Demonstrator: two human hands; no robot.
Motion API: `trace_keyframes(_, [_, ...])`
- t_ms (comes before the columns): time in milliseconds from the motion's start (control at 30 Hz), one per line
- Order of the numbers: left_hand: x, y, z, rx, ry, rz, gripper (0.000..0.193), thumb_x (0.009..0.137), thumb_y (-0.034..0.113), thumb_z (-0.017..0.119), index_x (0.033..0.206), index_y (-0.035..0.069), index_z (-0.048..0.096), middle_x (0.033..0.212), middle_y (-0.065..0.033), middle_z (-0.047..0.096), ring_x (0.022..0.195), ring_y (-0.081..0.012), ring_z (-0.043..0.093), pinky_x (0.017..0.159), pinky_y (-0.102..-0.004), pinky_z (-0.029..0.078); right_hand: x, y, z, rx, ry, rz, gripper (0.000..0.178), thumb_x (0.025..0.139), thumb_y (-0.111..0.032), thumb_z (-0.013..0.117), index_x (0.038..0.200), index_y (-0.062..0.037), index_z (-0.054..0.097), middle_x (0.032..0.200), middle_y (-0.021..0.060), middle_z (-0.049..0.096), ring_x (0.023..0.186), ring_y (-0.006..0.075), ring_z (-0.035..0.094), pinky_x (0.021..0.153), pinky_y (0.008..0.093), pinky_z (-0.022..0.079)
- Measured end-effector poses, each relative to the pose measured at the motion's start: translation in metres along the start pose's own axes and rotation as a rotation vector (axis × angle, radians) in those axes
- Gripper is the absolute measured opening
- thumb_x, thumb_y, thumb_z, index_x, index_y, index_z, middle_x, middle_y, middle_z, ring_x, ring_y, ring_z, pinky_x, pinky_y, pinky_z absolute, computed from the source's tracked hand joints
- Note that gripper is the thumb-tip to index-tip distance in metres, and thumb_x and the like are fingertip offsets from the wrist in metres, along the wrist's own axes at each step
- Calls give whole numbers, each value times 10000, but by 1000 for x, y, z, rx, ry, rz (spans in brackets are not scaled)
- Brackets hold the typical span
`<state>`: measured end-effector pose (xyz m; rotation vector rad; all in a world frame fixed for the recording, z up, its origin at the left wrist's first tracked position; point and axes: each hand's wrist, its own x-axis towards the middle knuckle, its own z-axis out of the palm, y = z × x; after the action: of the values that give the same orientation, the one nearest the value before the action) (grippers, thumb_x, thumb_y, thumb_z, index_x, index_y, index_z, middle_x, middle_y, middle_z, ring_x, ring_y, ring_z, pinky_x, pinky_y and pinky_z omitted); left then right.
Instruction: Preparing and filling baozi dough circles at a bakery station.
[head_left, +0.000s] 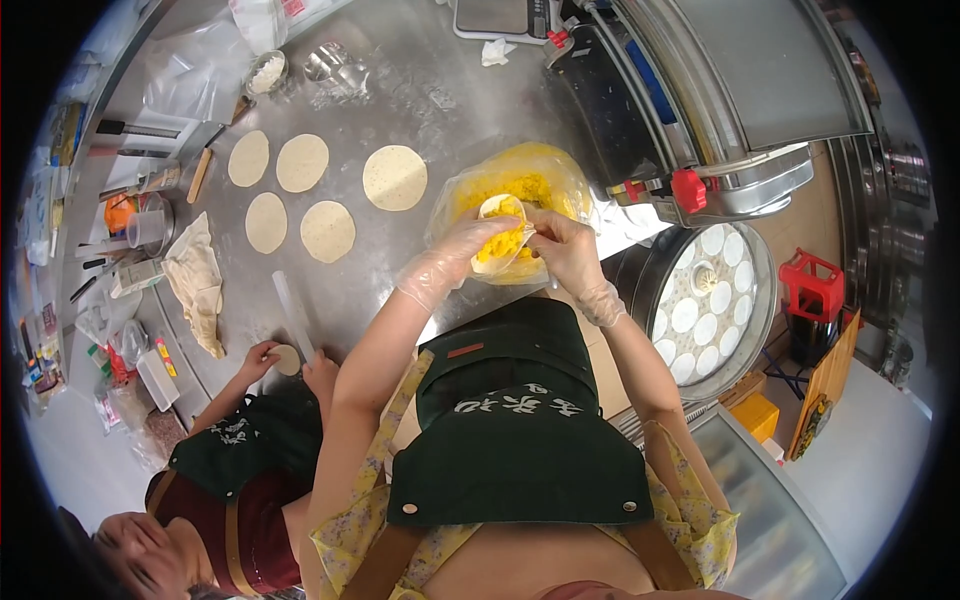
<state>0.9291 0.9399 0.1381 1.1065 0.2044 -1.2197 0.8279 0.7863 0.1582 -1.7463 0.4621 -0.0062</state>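
My left hand [455,248], in a clear plastic glove, cradles a round dough wrapper [490,266] heaped with crumbly yellow filling [503,240]. With its fingers closed on the wrapper's right edge, my right hand [570,255], also gloved, pinches the dough. Both hands are above the near side of a clear plastic bag [572,180] spread open around a larger mass of the same filling [525,186]. Left of the bag, a flat dough round [395,178] lies on the steel table [400,110], with several more such rounds [328,231] further left.
At the left, a co-worker's hands [262,360] handle a small dough round [287,360] and a rolling pin [292,305]. A cloth-like pale dough piece [195,275] lies nearby. To my right stand a machine with red knobs [689,190] and a round steamer [760,330] holding several white discs.
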Motion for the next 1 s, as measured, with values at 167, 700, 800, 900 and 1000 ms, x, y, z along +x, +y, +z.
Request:
trace_keyframes(167, [-10,17,8,2,-42,-18,421,892,223,685,1249,36,563,1143,-95,631,1005,-158,640,815,-286,549,-5,9,5,-184,41,-245,290,816,40,662,1101,-17,662,849,114,705,765,163,684,718,272,539])
trace_keyframes(700, [-7,27,5,170,-77,13,382,923,216,642,1249,27,577,1151,-63,630,1025,-137,618,878,-268,504,-5,10,6,-156,73,-209,245,797,20,677,1038,-24,690,789,77,694,725,150,667,697,268,531])
trace_keyframes(800, [-8,26,9,209,-54,31,371,937,220,625,1243,17,582,1149,-56,630,1027,-122,604,892,-259,483,-4,1,8,-106,92,-148,257,793,20,678,1047,-24,686,791,79,690,718,151,663,690,267,529])
trace_keyframes(900, [-3,23,6,303,-38,29,379,936,221,626,1249,13,579,1147,-52,631,1026,-116,601,892,-262,475,0,-3,5,-32,91,-8,266,791,22,677,1054,-14,680,803,80,690,715,154,661,685,270,527])
trace_keyframes(1000, [-6,28,11,368,-52,7,370,937,218,624,1242,12,584,1143,-53,632,1039,-116,593,897,-256,466,1,3,3,-35,9,-6,275,793,20,677,1067,-2,672,819,87,691,722,157,666,685,273,528])
